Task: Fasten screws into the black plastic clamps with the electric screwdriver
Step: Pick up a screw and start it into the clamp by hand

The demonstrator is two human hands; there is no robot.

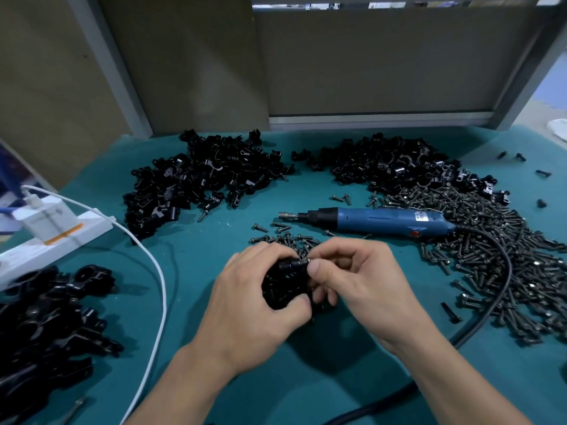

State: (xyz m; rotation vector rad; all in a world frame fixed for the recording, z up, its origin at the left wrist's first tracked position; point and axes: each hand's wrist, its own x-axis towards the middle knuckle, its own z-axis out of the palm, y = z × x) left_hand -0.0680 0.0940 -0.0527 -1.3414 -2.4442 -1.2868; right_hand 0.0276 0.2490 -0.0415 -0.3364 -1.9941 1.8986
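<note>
Teal workbench (214, 240), head view: left hand (245, 308) grips black clamp (285, 285) at centre; right hand (362, 280) pinches screw (302, 262) at clamp's top. Electric screwdriver (383, 220) lies just beyond, beside screw heap (491, 246).

Person under observation: two hands and two forearms in view, nothing more.

Left hand (248, 305): bare; knuckles and tendon lines show plainly across its back.

Right hand (359, 280): bare; thumbnail (315, 267) cut short and even, clean at the edge.

Left forearm (184, 381): bare along its whole visible length, wrist included.

Right forearm (445, 378): likewise bare from the wrist to where the view cuts it off.

Both forearms appear slim, though the wide lens stretches them near the edge, so their true build is uncertain.
</note>
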